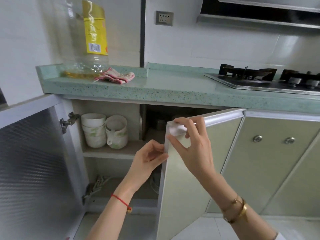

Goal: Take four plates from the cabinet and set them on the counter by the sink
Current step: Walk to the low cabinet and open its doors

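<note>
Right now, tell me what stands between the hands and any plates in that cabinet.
The half-open cabinet door does: left hand and right hand both grip its free edge, and it screens the cabinet's right half. No plates show plainly; only stacked bowls on the upper shelf.

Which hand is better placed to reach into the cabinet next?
Likely the left hand: at the opening, holding the edge of the pale green cabinet door, while the right hand grips its top corner.
</note>
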`<state>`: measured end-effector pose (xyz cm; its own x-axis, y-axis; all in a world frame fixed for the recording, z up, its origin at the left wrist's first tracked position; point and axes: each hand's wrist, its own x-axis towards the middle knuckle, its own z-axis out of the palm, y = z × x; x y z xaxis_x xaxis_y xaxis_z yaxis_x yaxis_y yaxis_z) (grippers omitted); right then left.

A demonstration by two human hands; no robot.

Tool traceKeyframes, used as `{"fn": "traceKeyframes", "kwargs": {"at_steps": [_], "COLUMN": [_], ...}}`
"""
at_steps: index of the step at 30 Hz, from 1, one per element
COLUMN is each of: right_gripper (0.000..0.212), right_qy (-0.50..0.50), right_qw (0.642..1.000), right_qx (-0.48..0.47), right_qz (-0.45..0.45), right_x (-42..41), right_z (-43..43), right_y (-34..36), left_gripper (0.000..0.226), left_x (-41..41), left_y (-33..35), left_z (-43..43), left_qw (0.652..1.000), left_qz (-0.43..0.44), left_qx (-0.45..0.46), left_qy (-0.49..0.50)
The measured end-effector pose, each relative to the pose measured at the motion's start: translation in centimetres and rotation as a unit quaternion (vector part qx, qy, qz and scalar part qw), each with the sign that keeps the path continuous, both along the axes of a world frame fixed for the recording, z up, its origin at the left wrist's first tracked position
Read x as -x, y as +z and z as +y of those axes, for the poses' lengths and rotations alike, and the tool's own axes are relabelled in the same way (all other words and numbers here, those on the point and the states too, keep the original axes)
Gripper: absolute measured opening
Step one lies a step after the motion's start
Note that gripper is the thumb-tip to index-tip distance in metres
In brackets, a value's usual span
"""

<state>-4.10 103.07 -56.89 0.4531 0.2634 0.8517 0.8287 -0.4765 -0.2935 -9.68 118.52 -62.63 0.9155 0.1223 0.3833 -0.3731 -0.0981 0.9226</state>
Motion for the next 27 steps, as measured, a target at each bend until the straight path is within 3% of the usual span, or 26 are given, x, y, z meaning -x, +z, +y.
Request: {"fn": "traceKeyframes", "kwargs": {"at_steps": [4,11,18,27], "right_gripper": [0.038,0.026,0.040,0.025], "right_qy": [0.009,-0.035,-0.116,-0.194], "right_qw": [0.999,0.998,0.987,0.968], "right_qx": [-0.038,-0.049,-0.109,-0.158], "right_qz": [0.006,-0.010,0.010,0.018], "right_x": [2.9,6.2,8.8,8.7], "right_z": [-3.5,-11.3,-20.2,-27.7], "right_y": [0.1,0.0,-0.2,-0.2], "left_gripper": [0.022,0.037,0.031,0.030], "left_x": [1.4,2.0,2.9,2.1], "left_y": [-0.6,-0.4,-1.0,-1.2], "left_z": [-2.8,-10.1,-20.9,-31.1], "left_qw": [0.991,0.979,0.986,0.992], "left_qz": [0.014,-0.001,-0.039,-0.067], "left_qx": [0.079,0.085,0.068,0.080], "left_qy": [-0.106,-0.185,-0.145,-0.070]}}
